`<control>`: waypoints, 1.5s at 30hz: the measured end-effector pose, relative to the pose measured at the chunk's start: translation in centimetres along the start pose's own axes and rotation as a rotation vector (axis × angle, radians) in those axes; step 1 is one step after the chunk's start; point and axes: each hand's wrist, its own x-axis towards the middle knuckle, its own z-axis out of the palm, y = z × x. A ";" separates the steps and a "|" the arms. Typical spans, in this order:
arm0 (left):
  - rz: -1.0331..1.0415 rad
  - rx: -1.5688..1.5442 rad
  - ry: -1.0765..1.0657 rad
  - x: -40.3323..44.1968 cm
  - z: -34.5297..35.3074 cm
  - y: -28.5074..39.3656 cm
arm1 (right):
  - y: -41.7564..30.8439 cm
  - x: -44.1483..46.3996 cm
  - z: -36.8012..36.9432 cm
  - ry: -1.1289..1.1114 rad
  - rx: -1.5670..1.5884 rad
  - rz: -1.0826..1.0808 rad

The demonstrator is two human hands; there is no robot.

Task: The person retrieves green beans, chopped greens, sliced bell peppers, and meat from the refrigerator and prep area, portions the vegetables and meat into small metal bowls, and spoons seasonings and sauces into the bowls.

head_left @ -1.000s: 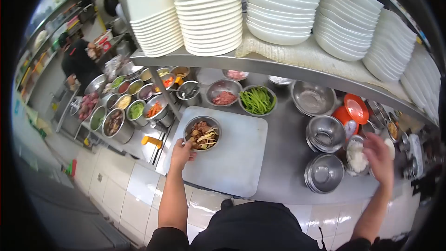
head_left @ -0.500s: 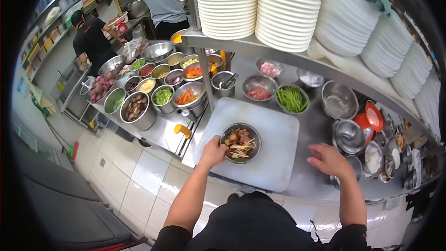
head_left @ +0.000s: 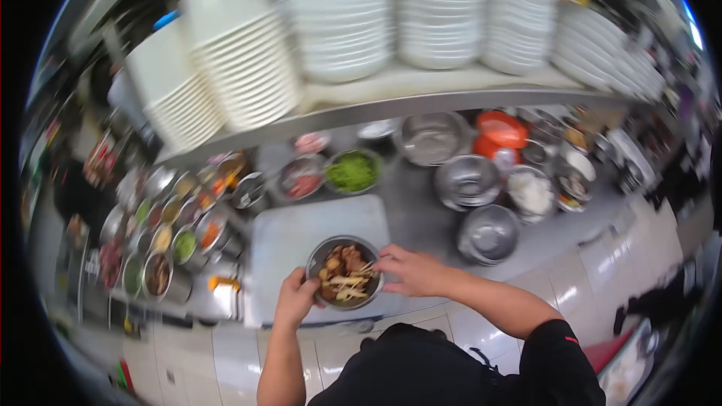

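A metal bowl [head_left: 324, 251] holds brown chunks that look like mushroom or meat [head_left: 348, 257] and pale strips [head_left: 349, 287]. My left hand [head_left: 298, 295] grips its left rim, thumb over the edge. On the opposite side, my right hand [head_left: 410, 271] has its fingers closed at the right rim. The bowl is over the near part of a white cutting board [head_left: 286, 237]. Beyond the board are a bowl of green vegetable pieces [head_left: 352, 171] and a bowl of pink raw meat [head_left: 303, 178].
Stacked white dishes [head_left: 342, 26] fill the shelf [head_left: 331, 120] above the counter. To the right are metal bowls [head_left: 489, 233], an orange container [head_left: 502, 131] and a bowl with white contents [head_left: 531, 192]. Ingredient pots [head_left: 177, 282] crowd the left, where a blurred person [head_left: 79, 195] stands.
My view has swung to the right. My right hand has come in from the right side of the counter to the bowl's rim. The left hand still grips the bowl.
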 end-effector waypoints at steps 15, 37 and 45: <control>0.135 0.346 -1.177 5.1 51.8 16.3 | 10.3 -47.6 -17.9 0.917 0.115 0.422; 1.415 0.745 -1.302 3.0 99.4 42.4 | 31.4 -88.7 -37.3 1.291 -0.350 1.094; 1.658 1.038 -0.931 2.8 133.8 47.5 | 36.3 -103.2 -43.9 1.601 -0.385 1.122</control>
